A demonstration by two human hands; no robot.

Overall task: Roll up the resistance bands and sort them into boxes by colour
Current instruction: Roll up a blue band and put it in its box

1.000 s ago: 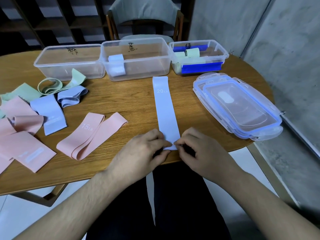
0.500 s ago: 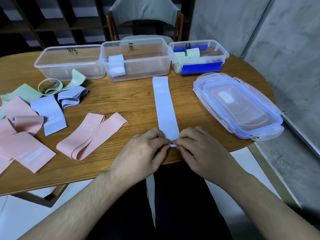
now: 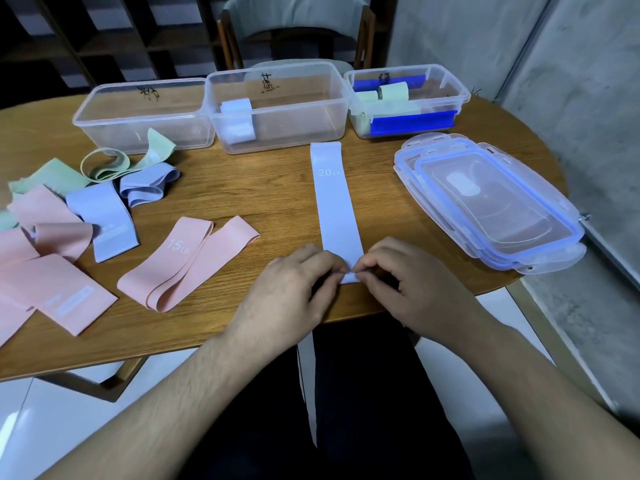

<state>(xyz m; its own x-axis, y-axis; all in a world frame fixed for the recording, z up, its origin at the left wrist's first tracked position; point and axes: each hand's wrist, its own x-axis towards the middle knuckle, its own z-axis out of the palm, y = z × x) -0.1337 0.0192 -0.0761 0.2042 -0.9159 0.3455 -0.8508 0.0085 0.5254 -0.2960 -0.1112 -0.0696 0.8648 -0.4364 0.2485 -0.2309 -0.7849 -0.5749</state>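
Hands met at the near end of the lilac band (image 3: 337,209), which lay flat on the table (image 3: 277,202) and pointed toward the middle box (image 3: 277,105). Left hand (image 3: 294,289) and right hand (image 3: 405,282) both pinched its end with curled fingertips. Three clear boxes stood in a row behind; the pink band (image 3: 183,265) lay well left.
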